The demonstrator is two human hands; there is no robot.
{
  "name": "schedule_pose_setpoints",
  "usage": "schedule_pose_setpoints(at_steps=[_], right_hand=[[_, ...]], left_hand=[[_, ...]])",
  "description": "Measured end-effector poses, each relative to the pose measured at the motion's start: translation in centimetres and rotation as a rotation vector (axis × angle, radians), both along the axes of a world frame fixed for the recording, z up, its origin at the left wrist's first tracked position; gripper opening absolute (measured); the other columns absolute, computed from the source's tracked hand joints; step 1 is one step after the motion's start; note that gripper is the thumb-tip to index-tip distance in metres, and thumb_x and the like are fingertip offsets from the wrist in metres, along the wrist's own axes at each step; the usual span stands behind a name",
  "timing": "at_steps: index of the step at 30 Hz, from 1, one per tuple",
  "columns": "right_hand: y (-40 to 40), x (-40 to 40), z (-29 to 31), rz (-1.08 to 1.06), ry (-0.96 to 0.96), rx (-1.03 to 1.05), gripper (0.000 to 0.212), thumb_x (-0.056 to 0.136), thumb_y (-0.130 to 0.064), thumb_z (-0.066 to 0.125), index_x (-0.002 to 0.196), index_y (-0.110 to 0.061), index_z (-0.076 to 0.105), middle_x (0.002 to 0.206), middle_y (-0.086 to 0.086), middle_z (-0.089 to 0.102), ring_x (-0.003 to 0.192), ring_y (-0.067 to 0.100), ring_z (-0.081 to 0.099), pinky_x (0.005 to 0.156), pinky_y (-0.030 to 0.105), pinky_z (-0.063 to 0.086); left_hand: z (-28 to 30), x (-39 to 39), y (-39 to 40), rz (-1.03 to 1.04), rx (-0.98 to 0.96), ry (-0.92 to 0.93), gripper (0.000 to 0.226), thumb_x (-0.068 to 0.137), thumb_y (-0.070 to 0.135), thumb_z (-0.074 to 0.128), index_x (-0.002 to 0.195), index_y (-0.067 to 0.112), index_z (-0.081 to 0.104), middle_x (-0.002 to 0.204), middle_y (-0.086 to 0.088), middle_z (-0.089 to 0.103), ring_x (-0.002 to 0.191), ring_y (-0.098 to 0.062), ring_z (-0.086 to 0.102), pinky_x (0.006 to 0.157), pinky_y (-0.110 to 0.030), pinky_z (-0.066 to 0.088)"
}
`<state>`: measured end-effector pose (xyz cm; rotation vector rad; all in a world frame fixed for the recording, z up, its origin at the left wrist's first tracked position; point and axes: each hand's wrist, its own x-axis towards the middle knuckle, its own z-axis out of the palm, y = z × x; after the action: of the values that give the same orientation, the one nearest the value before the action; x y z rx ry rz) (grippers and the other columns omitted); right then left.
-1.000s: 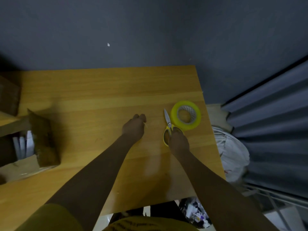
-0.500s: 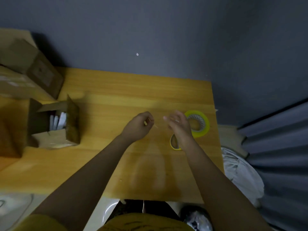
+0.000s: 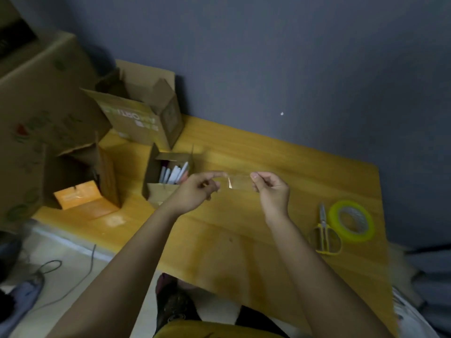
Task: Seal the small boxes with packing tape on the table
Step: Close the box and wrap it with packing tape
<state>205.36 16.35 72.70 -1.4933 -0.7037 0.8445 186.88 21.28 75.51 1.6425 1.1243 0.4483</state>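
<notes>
Left hand (image 3: pixel 195 191) and right hand (image 3: pixel 271 189) pinching ends of clear tape strip (image 3: pixel 238 181), stretching it between them above table (image 3: pixel 268 154). Open small box (image 3: pixel 168 176) sitting at 10 o'clock beyond left hand. Tape roll (image 3: pixel 351 220), scissors (image 3: pixel 324 232) lying at 4 o'clock of right hand.

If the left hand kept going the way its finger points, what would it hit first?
Likely the right hand, which pinches the other end of the clear tape strip that the left hand holds; depth is hard to judge.

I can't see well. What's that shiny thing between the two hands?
A clear strip of tape, stretched between the left hand and right hand, each pinching an end. The head camera shows it.
</notes>
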Motion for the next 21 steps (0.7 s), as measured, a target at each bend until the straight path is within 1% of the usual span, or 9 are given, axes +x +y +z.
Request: schedule_pose_setpoints(at_steps=[3,4,6,8,11,13,15,18,21], right_hand=[[2.7,-4.4,-0.8,-0.056,0.006,0.000,0.017,0.086,-0.003,0.068,0.074,-0.015,0.067,0.064,0.000,0.063,0.055,0.000,0.057,0.060,0.016,0.046],[3.5,-5.7,-1.1,-0.111,-0.003,0.001,0.021,0.087,-0.002,0.067,0.072,-0.016,0.066,0.062,0.000,0.060,0.054,0.000,0.054,0.059,0.015,0.044],[4.9,-7.8,-1.8,-0.180,-0.044,-0.022,0.020,0.088,-0.003,0.066,0.073,-0.016,0.064,0.065,-0.001,0.061,0.057,0.000,0.054,0.061,0.017,0.044],[5.9,-10.2,-2.4,-0.150,-0.089,-0.049,0.018,0.087,-0.004,0.068,0.077,-0.019,0.066,0.071,-0.004,0.065,0.064,0.000,0.058,0.067,0.021,0.048],[6.9,-14.6,-2.6,-0.107,-0.128,-0.060,0.023,0.084,-0.013,0.073,0.079,-0.035,0.069,0.081,-0.008,0.069,0.079,0.012,0.063,0.078,0.041,0.055],[7.1,-16.9,-2.6,-0.122,-0.135,-0.080,0.025,0.084,-0.009,0.073,0.084,-0.034,0.067,0.084,-0.008,0.067,0.080,0.010,0.062,0.080,0.048,0.056],[6.8,-18.4,-2.6,-0.181,-0.130,-0.092,0.020,0.084,-0.008,0.073,0.089,-0.026,0.068,0.085,-0.007,0.065,0.079,0.008,0.061,0.080,0.048,0.056],[5.3,-19.0,-2.5,-0.247,-0.143,-0.106,0.014,0.086,-0.014,0.072,0.099,-0.015,0.068,0.089,-0.003,0.065,0.085,0.017,0.063,0.080,0.049,0.056],[4.6,-18.9,-2.5,-0.338,-0.057,-0.107,0.015,0.086,-0.009,0.071,0.097,-0.020,0.067,0.085,-0.001,0.064,0.084,0.018,0.061,0.078,0.046,0.057]], left_hand=[[-0.4,-5.2,2.6,0.056,-0.018,-0.013,0.033,0.100,0.012,0.048,0.128,0.026,0.058,0.083,0.001,0.062,0.069,0.003,0.058,0.073,-0.018,0.045],[-0.5,-6.8,3.7,0.128,0.003,-0.020,0.033,0.099,0.010,0.048,0.128,0.024,0.057,0.085,-0.003,0.061,0.069,0.006,0.058,0.071,-0.014,0.045],[-0.9,-10.1,6.4,0.190,0.092,0.088,0.030,0.099,0.014,0.050,0.127,0.020,0.057,0.096,-0.005,0.061,0.081,-0.002,0.058,0.064,-0.010,0.042],[-1.8,-12.8,8.9,0.072,0.185,0.277,0.027,0.099,0.017,0.050,0.126,0.018,0.056,0.104,-0.004,0.059,0.091,-0.014,0.056,0.064,-0.015,0.041],[-4.1,-15.2,11.6,-0.111,0.305,0.439,0.026,0.097,0.014,0.049,0.121,0.013,0.061,0.111,-0.006,0.060,0.101,-0.022,0.058,0.078,-0.027,0.046],[-5.3,-15.9,12.6,-0.246,0.349,0.532,0.026,0.096,0.014,0.049,0.117,0.014,0.063,0.116,-0.008,0.063,0.103,-0.025,0.059,0.084,-0.035,0.049],[-5.7,-15.9,13.1,-0.400,0.389,0.614,0.026,0.097,0.018,0.047,0.117,0.015,0.063,0.115,-0.008,0.064,0.103,-0.025,0.059,0.088,-0.036,0.047],[-6.0,-14.6,13.2,-0.619,0.443,0.699,0.028,0.099,0.026,0.045,0.118,0.015,0.063,0.112,-0.007,0.065,0.100,-0.025,0.059,0.087,-0.035,0.040],[-7.1,-13.0,13.4,-0.752,0.399,0.820,0.033,0.100,0.031,0.046,0.121,0.010,0.062,0.120,-0.014,0.061,0.106,-0.030,0.057,0.081,-0.037,0.043]])
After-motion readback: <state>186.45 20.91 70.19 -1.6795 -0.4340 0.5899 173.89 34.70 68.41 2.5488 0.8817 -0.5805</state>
